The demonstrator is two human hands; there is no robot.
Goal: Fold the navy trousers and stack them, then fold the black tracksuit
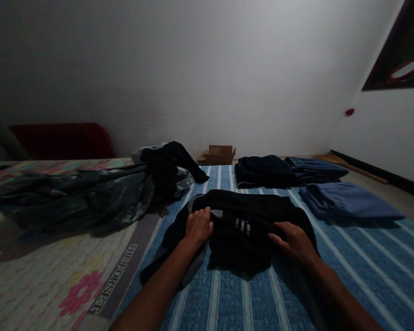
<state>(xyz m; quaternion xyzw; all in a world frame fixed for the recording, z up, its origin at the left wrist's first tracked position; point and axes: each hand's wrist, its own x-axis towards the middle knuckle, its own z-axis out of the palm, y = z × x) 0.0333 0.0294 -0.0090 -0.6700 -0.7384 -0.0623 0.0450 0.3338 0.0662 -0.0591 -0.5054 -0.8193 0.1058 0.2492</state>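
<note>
A black long-sleeved top (241, 253) with grey parts and small white printed marks lies partly bunched up in front of me. My left hand (199, 226) has its fingers curled on the cloth at the left, beside a grey patch. On the opposite side, my right hand (293, 239) pinches the fabric between thumb and fingers. One dark sleeve trails toward me below my left forearm. The fingertips of both hands are partly hidden in the dark cloth.
A heap of loose clothes (89, 197) lies to the left on a flowered mat (48, 276). Folded dark jeans (262, 170) and folded blue trousers (348, 200) rest at the right on the striped blue cloth (359, 257). A cardboard box (220, 155) stands by the wall.
</note>
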